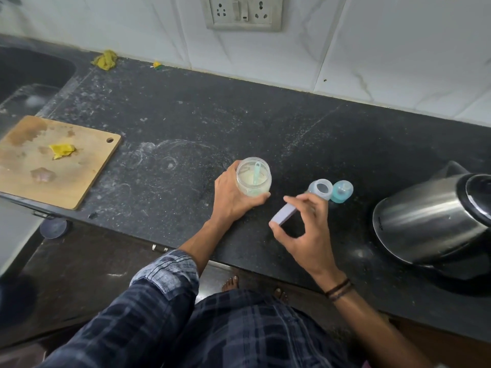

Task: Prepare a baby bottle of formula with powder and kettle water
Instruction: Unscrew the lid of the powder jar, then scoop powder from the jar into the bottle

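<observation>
Here we are at the black countertop, and the powder jar is our centre of play. It stands upright and uncovered, pale powder inside, with a teal scoop lying in the powder and its handle leaning on the inner wall. Our left hand wraps the jar from its left side, fingers curled behind it and thumb hooked round the front: a firm hold.

Just right of the jar and a touch nearer to us, our right hand has the pale lilac lid tipped up on edge, thumb at its lower end, fingertips at its upper end, the other fingers loosely spread. Whether the lid touches the counter, we cannot tell.

Right of the jar, beyond those fingers, stands the baby bottle, mouth open, its base hidden by the hand. The teal teat cap sits right against it on the side away from the jar. Farther right again sits the steel kettle, lid closed.

Well left of the jar lies a wooden cutting board with a yellow scrap on it. Far behind the jar to the left, a yellow cloth lies by the wall.
</observation>
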A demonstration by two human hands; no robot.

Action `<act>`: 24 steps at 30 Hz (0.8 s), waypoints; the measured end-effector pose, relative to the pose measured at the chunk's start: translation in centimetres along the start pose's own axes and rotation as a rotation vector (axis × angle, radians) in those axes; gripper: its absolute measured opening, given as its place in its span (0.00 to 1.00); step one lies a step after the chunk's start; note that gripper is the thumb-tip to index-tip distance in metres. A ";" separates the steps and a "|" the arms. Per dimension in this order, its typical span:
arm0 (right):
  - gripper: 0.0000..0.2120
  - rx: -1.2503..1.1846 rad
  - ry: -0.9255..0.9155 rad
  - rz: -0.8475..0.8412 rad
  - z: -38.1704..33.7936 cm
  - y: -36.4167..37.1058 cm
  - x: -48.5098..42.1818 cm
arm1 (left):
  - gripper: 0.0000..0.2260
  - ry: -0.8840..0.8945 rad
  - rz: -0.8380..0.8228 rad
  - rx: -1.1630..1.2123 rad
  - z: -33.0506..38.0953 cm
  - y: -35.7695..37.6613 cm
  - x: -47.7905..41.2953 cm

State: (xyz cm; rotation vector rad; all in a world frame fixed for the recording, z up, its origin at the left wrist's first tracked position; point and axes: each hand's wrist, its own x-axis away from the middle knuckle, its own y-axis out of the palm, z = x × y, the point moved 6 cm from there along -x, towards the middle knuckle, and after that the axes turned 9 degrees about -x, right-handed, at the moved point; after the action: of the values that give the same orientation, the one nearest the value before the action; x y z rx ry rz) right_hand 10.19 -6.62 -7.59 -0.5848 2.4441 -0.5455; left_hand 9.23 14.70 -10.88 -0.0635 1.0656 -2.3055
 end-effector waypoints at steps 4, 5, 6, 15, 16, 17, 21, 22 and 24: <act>0.25 -0.003 0.061 -0.010 1.6 0.8 2.1 | 0.35 -0.009 -0.001 0.004 -0.1 0.1 0.0; 0.25 -0.006 0.073 -0.017 2.1 1.0 2.5 | 0.35 -0.009 -0.002 0.003 -0.1 0.1 0.0; 0.25 -0.007 0.084 -0.024 2.5 1.3 2.8 | 0.35 -0.010 -0.002 0.002 0.0 0.1 0.0; 0.26 0.033 0.170 -0.130 5.0 2.5 4.3 | 0.35 -0.054 -0.018 0.017 -0.1 0.3 0.0; 0.26 0.040 0.174 -0.141 5.0 2.6 4.3 | 0.35 -0.054 -0.017 0.014 0.0 0.2 0.0; 0.27 0.040 0.177 -0.151 5.0 2.7 4.3 | 0.35 -0.053 -0.016 0.012 0.0 0.2 0.1; 0.29 0.019 0.187 -0.179 4.8 2.8 4.3 | 0.35 -0.051 -0.014 0.006 0.1 0.2 0.0; 0.29 0.020 0.178 -0.170 4.5 2.7 4.4 | 0.35 -0.048 -0.012 0.009 0.1 0.1 0.1; 0.26 0.025 0.129 -0.127 3.4 2.4 4.1 | 0.35 -0.039 -0.005 0.010 0.3 0.0 0.2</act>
State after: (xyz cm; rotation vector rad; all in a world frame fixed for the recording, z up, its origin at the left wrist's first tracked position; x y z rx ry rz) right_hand 8.48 -7.64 -13.09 -0.7183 2.5292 -0.6837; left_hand 9.19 14.43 -10.77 -0.1066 1.0351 -2.3042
